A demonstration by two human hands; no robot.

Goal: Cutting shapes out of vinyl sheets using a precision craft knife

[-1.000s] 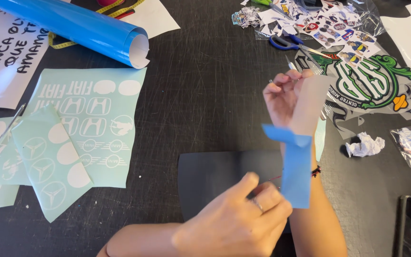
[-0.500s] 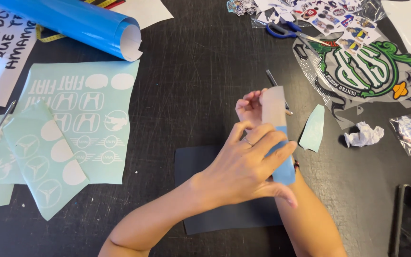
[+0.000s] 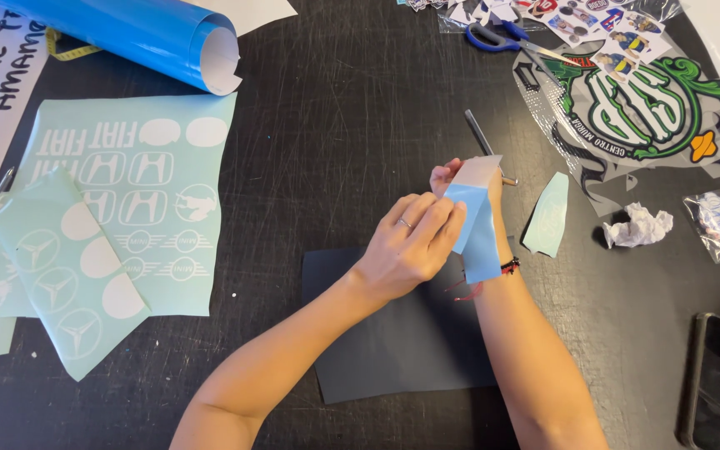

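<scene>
Hands met over a dark grey rectangular sheet lying on the black counter: the right hand was closed around a narrow light-blue vinyl strip with white backing, held upright, while the left hand pinched the strip's edge with curled fingers. At two o'clock from the strip lay a small mint-green sticker cutout; at ten o'clock, a mint-green decal sheet.

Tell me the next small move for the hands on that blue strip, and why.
Probably keep peeling: the left hand pinches the blue strip near its top, while the right hand holds the pale backing behind it. The blue layer already hangs partly free over the dark sheet, so drawing it further down seems the natural step.
</scene>
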